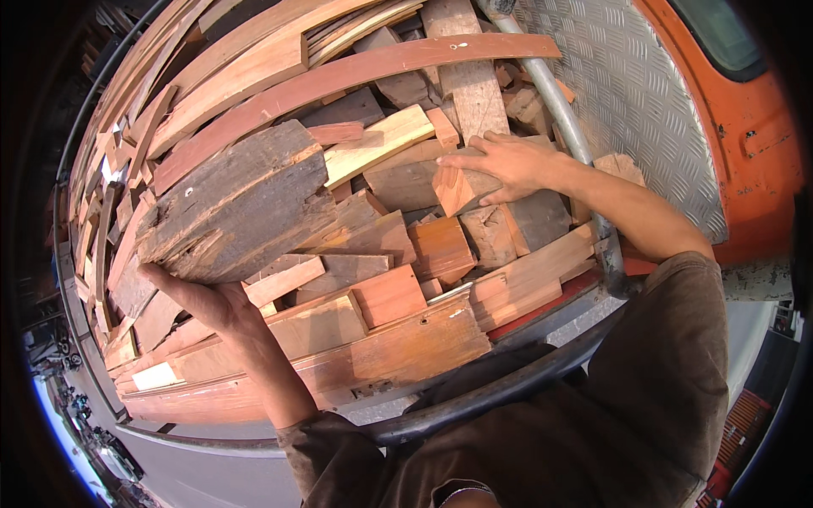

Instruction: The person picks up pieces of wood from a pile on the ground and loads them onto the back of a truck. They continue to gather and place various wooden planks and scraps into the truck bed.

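A wide, weathered grey board (237,199) with a splintered edge lies tilted across the left of the wood heap. My left hand (207,305) is closed on its near left edge, the thumb at the rim and the other fingers hidden underneath. Farther right, my right hand (512,165) reaches over a short wood block (455,191) with a reddish cut end. Its fingers and thumb straddle the block. A pale yellow plank (381,144) lies between the board and this hand, and an orange-brown block (442,250) sits nearer to me.
Offcuts and planks fill a truck bed. A long curved reddish plank (356,85) spans the far side. Metal rails (542,72) run along the right and near edges (500,378). A tread-plate panel (631,93) and an orange truck cab (754,144) stand at the right.
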